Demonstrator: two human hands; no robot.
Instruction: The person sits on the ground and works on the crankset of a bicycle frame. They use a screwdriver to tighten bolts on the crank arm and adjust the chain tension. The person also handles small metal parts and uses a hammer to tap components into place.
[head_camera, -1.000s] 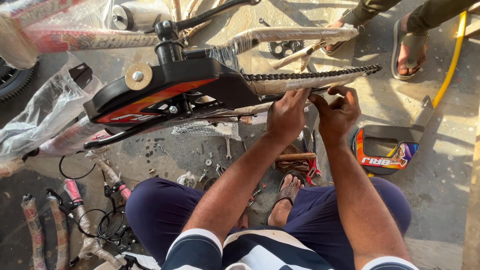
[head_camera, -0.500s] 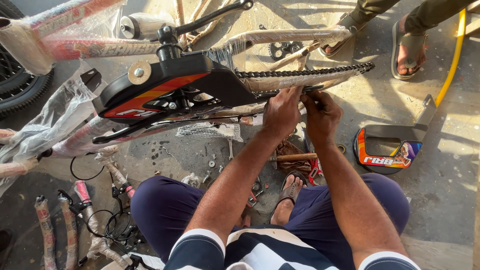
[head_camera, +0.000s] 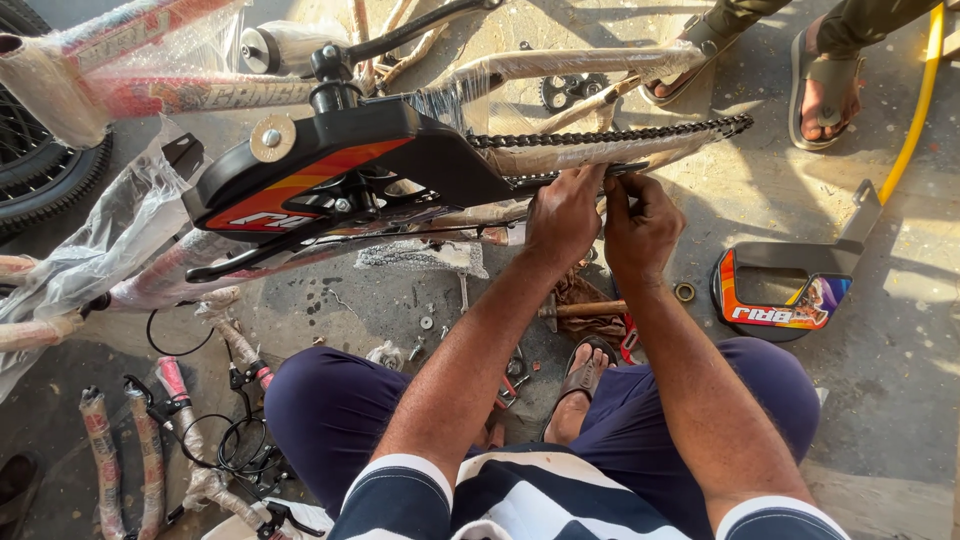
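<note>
Both forearms reach forward side by side; left hand (head_camera: 562, 215) and right hand (head_camera: 640, 228) nearly touch, fingers curled, knuckles up.

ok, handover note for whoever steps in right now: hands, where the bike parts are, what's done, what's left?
Left hand and right hand: both pinched at the lower run of the chain, by the wrapped frame tube.
Done: chain sits along the frame; black-and-orange chain guard is on the bike.
Loose on the floor: second guard piece, hammer, small washers and nuts.
Left: whatever the fingers are fitting is hidden; loose parts not yet mounted.
</note>
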